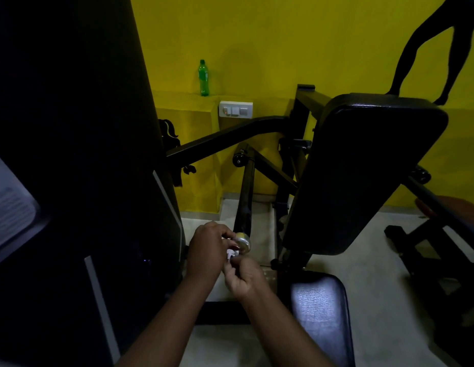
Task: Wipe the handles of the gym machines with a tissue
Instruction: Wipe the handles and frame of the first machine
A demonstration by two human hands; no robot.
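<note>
At the near end of the machine's black handle (245, 197), just by its silvery end cap (243, 241), both hands meet around a small crumpled white tissue (231, 254). The right hand (243, 276) comes up from below with its fingers curled and pinches the tissue at its top edge. The left hand (206, 247) sits just beside it, fingers bent over, one fingertip close against the end cap. The dim light hides whether this hand also has a hold on the tissue or only steadies the handle. The tissue lies between the two hands, just beside the cap and below it, not yet spread along the bar.

This looks like a readying step: the tissue is being gathered or re-folded at the handle's tip rather than dragged along it. The next move probably calls for wrapping the tissue round the cap or the bar and sliding it up the handle's length, with the other hand bracing the bar so it does not swing.

To the right stand the tilted back pad (362, 168) and the seat pad (317, 308); a green bottle (203, 78) stands on a ledge of the yellow wall (310, 49), well apart from the work
</note>
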